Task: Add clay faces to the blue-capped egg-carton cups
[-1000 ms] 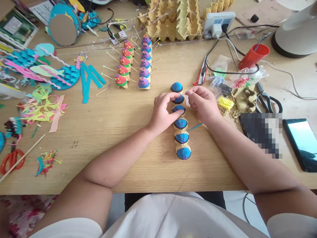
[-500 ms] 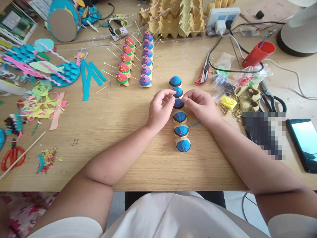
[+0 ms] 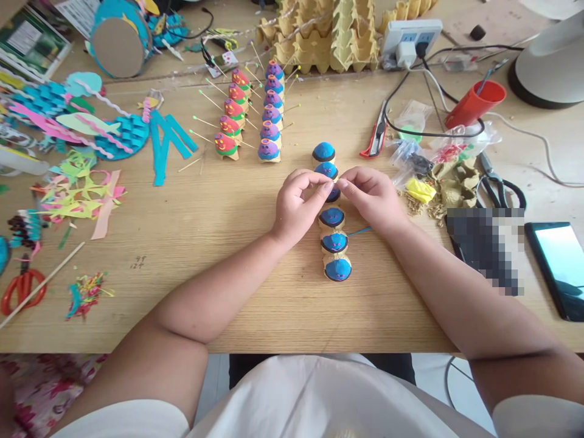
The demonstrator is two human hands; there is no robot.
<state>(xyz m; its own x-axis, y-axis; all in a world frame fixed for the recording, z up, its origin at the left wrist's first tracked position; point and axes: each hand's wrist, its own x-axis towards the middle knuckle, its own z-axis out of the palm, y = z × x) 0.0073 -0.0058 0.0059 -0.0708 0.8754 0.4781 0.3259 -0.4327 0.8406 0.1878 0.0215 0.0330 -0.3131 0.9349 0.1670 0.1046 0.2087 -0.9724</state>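
Before me stands a row of egg-carton cups (image 3: pixel 332 217) topped with blue clay, dark bands round their edges and small pink face marks on several. My left hand (image 3: pixel 298 204) is closed in a pinch over the third cup from the back. Opposite it, my right hand (image 3: pixel 371 198) pinches too, and the fingertips of both hands nearly meet. Whatever they hold is too small to make out. Part of the third cup (image 3: pixel 334 194) is hidden beneath my fingers. A thin blue strip (image 3: pixel 361 230) lies right of the row.
Red-and-green caterpillars (image 3: pixel 225 144) and purple-and-blue ones (image 3: pixel 269 149) with pins stand behind to the left. A red utility knife (image 3: pixel 375 137), black-handled scissors (image 3: pixel 499 185), yellow clay bag (image 3: pixel 420 190) and phone (image 3: pixel 556 267) lie right. Paper scraps (image 3: pixel 75 194) and orange scissors (image 3: pixel 25 292) lie left.
My left hand has shifted slightly right, bringing its fingertips up to those of my right hand. More of the third cup is now covered; the second shows more of its face.
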